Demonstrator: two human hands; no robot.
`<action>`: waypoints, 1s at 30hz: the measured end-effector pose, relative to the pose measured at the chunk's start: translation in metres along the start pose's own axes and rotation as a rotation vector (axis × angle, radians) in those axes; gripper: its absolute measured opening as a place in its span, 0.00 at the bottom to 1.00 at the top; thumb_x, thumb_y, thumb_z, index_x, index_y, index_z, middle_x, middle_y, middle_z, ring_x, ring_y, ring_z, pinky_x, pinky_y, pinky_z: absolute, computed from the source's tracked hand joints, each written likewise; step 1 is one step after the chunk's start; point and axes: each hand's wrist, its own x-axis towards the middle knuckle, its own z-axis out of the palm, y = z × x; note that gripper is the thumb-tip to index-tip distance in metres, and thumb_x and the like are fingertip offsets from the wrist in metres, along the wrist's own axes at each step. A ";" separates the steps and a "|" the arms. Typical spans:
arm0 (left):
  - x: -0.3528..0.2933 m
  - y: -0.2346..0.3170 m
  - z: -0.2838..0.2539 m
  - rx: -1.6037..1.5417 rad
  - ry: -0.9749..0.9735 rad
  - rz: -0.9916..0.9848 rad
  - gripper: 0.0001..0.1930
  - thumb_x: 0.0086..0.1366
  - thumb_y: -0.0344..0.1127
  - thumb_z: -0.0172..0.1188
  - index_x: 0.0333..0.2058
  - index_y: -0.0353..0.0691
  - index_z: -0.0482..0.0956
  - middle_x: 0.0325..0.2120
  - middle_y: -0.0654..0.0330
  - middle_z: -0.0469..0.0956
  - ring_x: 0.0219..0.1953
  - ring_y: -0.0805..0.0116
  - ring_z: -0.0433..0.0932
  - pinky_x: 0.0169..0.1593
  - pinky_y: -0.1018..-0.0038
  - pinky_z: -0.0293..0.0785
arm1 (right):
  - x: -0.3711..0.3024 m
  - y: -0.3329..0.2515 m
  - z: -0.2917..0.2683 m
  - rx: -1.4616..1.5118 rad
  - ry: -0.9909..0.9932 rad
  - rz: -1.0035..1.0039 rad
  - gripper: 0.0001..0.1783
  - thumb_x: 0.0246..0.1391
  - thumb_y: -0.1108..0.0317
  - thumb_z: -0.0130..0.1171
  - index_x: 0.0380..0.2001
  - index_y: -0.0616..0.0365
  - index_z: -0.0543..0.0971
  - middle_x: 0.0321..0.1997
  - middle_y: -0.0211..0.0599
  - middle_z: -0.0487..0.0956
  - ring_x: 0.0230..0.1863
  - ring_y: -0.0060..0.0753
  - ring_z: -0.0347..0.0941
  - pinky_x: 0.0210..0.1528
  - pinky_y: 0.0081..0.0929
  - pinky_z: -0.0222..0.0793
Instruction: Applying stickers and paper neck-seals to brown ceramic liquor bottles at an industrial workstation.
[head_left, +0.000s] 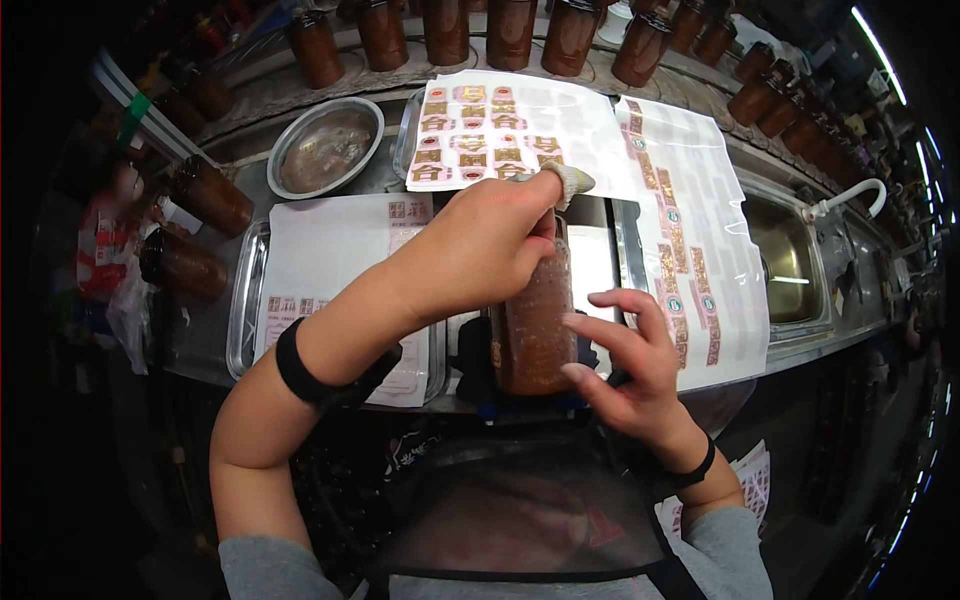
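Observation:
A clear jar (538,335) of reddish-brown contents, beaded with bubbles or droplets, lies in front of me, its base end toward me. My left hand (490,240) crosses over its far end with the fingers closed on a pale cloth (573,181), which pokes out past the knuckles. This hand hides the jar's far end. At the jar's right side is my right hand (640,370), its fingers apart and the tips at or very near the wall; whether they touch I cannot tell. A dark support (472,360) shows under the jar.
Sheets of gold-and-red labels (520,110) lie beyond my hands, with a long label sheet (690,240) to the right. At left are a metal tray (245,300) with a printed sheet and a metal bowl (375,150). Filled jars (445,35) line the back; a sink (795,285) stands right.

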 end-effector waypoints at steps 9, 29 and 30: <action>0.003 -0.031 0.009 0.065 0.090 0.126 0.21 0.57 0.24 0.64 0.50 0.39 0.77 0.30 0.55 0.79 0.32 0.58 0.79 0.37 0.66 0.76 | 0.014 0.000 0.021 -0.076 -0.115 0.170 0.34 0.45 0.55 0.74 0.59 0.37 0.78 0.62 0.48 0.65 0.26 0.30 0.77 0.30 0.29 0.78; -0.098 -0.027 0.071 0.067 0.183 -0.059 0.44 0.64 0.45 0.64 0.72 0.47 0.48 0.70 0.51 0.51 0.69 0.45 0.50 0.68 0.52 0.47 | 0.033 0.008 0.012 -0.105 -0.274 0.233 0.39 0.50 0.50 0.68 0.67 0.37 0.69 0.62 0.57 0.64 0.56 0.61 0.72 0.49 0.45 0.75; -0.098 -0.029 0.071 0.066 0.184 -0.060 0.44 0.64 0.45 0.64 0.72 0.47 0.48 0.70 0.51 0.51 0.69 0.45 0.50 0.68 0.52 0.47 | 0.033 0.009 0.013 -0.105 -0.276 0.233 0.39 0.50 0.50 0.68 0.67 0.37 0.69 0.62 0.57 0.64 0.56 0.61 0.72 0.49 0.45 0.75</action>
